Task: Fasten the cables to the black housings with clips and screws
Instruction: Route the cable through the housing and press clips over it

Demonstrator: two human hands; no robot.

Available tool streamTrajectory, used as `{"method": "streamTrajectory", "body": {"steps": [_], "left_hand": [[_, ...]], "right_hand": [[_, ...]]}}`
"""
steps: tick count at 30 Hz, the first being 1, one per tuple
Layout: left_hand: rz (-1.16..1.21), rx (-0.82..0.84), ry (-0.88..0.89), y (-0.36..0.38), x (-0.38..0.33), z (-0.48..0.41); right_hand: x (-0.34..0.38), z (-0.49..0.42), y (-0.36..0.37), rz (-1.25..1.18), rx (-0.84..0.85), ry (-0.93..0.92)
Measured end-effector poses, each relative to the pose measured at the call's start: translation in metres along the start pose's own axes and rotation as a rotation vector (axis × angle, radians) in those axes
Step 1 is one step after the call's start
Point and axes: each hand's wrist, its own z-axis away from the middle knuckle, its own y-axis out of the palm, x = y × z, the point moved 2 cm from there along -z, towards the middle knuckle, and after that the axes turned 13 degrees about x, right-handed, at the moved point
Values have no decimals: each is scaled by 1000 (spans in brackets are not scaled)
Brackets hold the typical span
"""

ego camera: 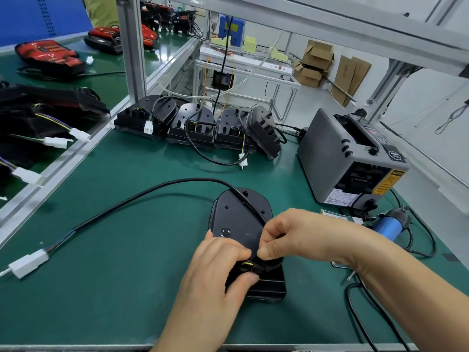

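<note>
head: right hand (299, 237) seemingly pinches cable (142, 194)

Green bench mat (127, 288). Black housing (236, 219); black cable (142, 196) ending in a white connector (28, 262). Grey tape dispenser (337, 158) with yellow-and-black warning label (387, 182). Blue-bodied tool (387, 227). Red-lensed lamp (50, 55).

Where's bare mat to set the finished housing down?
Free: mat between the back row of housings and the cable loop; also front-left, between the white plug and left hand. Crowded: right side, around the tape dispenser, blue tool and cords.
</note>
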Motion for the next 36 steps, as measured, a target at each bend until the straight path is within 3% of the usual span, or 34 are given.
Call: {"method": "streamTrajectory", "body": {"steps": [17,36], "left_hand": [[20,-22,140,-3,3,2],[33,-61,154,-1,6,1]], "right_hand": [[-4,1,1,-37,-8,16],[-3,7,7,-92,-37,-49]]}}
